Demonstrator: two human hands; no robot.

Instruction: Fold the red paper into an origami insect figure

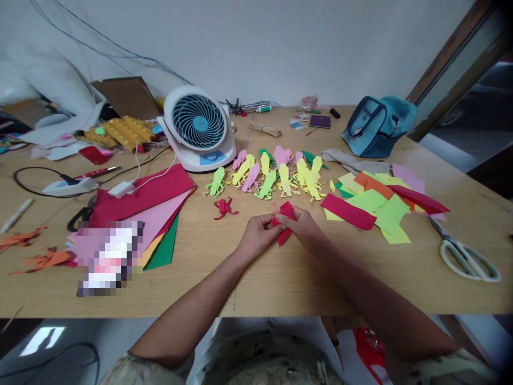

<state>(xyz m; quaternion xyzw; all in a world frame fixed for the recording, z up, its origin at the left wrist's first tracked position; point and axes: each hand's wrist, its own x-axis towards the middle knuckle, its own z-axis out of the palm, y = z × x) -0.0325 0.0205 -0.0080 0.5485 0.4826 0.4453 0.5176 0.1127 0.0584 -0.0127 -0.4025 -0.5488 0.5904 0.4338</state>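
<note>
A small folded piece of red paper (285,209) is held between both hands above the middle of the wooden table. My left hand (258,233) pinches its left side, fingers closed. My right hand (301,224) grips the right side, with the thumb pressed across the paper. Just beyond the hands stand several folded paper figures (266,184) in green, yellow and pink. A small red paper figure (225,208) lies to the left of them. Right of my hands, a red paper strip (348,212) rests on a pile of coloured paper pieces (366,201).
A white fan (199,125) stands at the back left, with coloured sheets (164,256) and a blurred-out object (110,258) nearer. Scissors (467,259) lie at the right. A blue bag (377,126) sits at the back right. Orange paper figures (48,259) are far left.
</note>
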